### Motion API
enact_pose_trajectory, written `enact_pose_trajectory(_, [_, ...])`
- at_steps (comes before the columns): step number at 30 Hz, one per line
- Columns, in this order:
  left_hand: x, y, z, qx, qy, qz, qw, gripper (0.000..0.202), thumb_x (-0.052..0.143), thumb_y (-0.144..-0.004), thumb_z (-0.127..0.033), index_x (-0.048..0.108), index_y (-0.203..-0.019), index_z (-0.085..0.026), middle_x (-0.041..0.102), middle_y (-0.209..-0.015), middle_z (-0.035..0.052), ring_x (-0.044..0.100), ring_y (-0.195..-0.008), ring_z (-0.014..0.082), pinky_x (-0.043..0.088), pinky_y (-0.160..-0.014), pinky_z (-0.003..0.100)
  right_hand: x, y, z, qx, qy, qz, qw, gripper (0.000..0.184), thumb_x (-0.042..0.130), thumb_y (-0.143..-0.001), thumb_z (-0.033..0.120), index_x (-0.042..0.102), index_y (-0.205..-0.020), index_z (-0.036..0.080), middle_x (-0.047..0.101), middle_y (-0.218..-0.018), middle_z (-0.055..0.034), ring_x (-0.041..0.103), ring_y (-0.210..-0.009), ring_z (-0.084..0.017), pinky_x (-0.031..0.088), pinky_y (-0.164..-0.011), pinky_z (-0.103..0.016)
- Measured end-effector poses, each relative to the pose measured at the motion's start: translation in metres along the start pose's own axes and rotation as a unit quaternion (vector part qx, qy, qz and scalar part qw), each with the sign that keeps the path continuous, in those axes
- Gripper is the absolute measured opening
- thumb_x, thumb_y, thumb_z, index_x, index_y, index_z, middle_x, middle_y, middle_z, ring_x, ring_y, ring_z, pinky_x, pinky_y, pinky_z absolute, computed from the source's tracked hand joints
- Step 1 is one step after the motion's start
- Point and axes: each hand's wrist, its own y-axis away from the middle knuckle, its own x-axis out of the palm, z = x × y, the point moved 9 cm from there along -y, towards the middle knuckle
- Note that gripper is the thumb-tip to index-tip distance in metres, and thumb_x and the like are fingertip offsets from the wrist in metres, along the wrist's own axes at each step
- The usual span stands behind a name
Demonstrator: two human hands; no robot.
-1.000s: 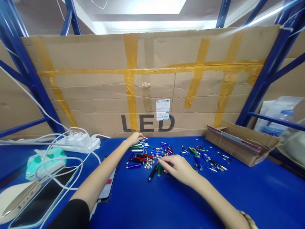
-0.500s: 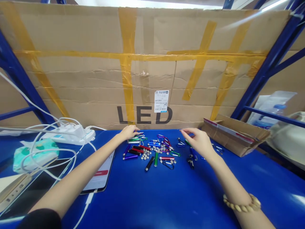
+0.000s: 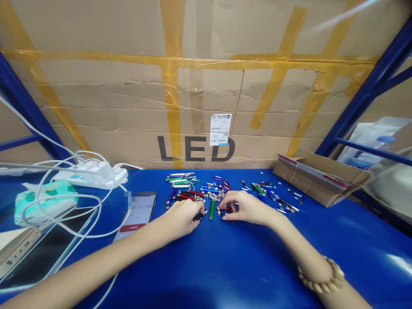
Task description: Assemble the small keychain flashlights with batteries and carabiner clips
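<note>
My left hand (image 3: pixel 185 212) is closed around a small black flashlight (image 3: pixel 201 214), its silver end poking out past my fingertips. Between my two hands a green flashlight (image 3: pixel 212 209) stands out on the blue tabletop. Curled fingers of my right hand (image 3: pixel 240 208) surround a small red flashlight (image 3: pixel 224 209), which is partly hidden by them. Behind my hands are loose silver button cells (image 3: pixel 219 198), red flashlights (image 3: pixel 195 194), a purple flashlight (image 3: pixel 170 197) and blue ones (image 3: pixel 209 188). Green and silver flashlights (image 3: pixel 180 181) lie in a row at the back left.
More flashlights and clips (image 3: pixel 257 189) lie right of my right hand. An open cardboard box (image 3: pixel 315 180) sits back right. On the left are a phone (image 3: pixel 141 210), a power strip (image 3: pixel 120 176), white cables, a tissue pack (image 3: pixel 45 199) and a tablet (image 3: pixel 48 249). A large carton (image 3: pixel 128 107) stands behind.
My left hand has come from the back row toward me and right, closing on the black flashlight. My right hand has moved left and nearer, onto the red flashlight. The view has shifted slightly.
</note>
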Motion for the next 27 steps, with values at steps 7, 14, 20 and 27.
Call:
enact_pose_trajectory(7, [-0.015,0.020,0.025,0.003,0.120,-0.078,0.990,0.040,0.054,-0.078,-0.014,0.055,-0.118,-0.018,0.063,-0.079,0.0016,0.060,-0.065,0.0149,0.048,-0.064,0.027,0.015,-0.004,0.021,-0.043,0.043,-0.026,0.998,0.021,0.059,-0.084,0.029,0.065,-0.101,0.020,0.063,-0.098,-0.0055,0.059,-0.084,-0.017,0.047,-0.073,-0.029])
enact_pose_trajectory(14, [-0.035,0.044,0.038,-0.029,0.272,-0.091,0.958,0.033,0.044,-0.084,-0.030,0.049,-0.113,-0.016,0.063,-0.089,0.0053,0.066,-0.076,0.0167,0.052,-0.067,0.027,0.044,-0.011,0.055,-0.098,0.104,-0.048,0.989,0.034,0.047,-0.092,0.031,0.052,-0.124,0.024,0.053,-0.127,-0.0076,0.044,-0.117,-0.023,0.032,-0.099,-0.043])
enact_pose_trajectory(20, [-0.046,0.066,0.043,-0.029,0.301,-0.071,0.950,0.013,0.056,-0.080,-0.029,0.054,-0.088,-0.019,0.064,-0.084,0.0016,0.064,-0.077,0.0160,0.050,-0.071,0.026,0.051,-0.017,0.047,-0.082,0.131,-0.069,0.986,0.027,0.045,-0.093,0.027,0.062,-0.112,0.020,0.063,-0.112,-0.0086,0.052,-0.106,-0.023,0.034,-0.092,-0.042])
enact_pose_trajectory(27, [-0.033,0.074,0.041,-0.040,0.239,-0.038,0.970,0.014,0.056,-0.081,-0.025,0.068,-0.087,-0.022,0.070,-0.085,0.0008,0.061,-0.073,0.0150,0.047,-0.068,0.023,0.051,-0.029,0.030,-0.056,0.116,-0.093,0.987,0.018,0.052,-0.090,0.020,0.068,-0.096,0.015,0.068,-0.096,-0.0067,0.058,-0.089,-0.018,0.040,-0.080,-0.032])
